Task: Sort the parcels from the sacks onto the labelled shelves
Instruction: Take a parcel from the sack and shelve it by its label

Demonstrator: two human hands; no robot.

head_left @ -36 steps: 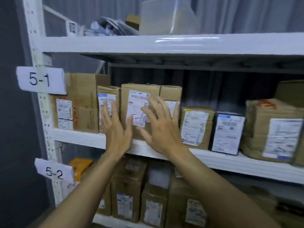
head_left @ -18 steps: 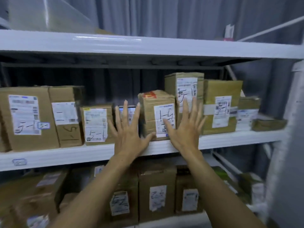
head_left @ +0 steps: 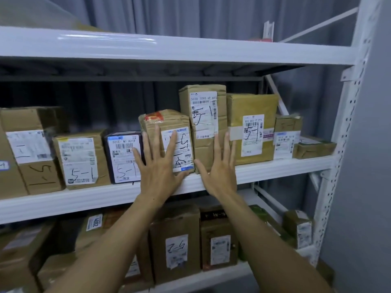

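Parcel (head_left: 169, 121) marked 5-1 at the shelf (head_left: 63, 199) edge: left hand (head_left: 160, 168) pressed flat on it, right hand (head_left: 220, 172) flat on taller 5-1 parcel (head_left: 203, 98).

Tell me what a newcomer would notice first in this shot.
Two bare hands with spread fingers fill the centre: the left hand lies flat on a crumpled parcel with a red sticker, the right hand against the tall parcel beside it. Both parcels stand on the middle shelf in a row of boxes with "5-1" scrawled on their labels, such as the black box.
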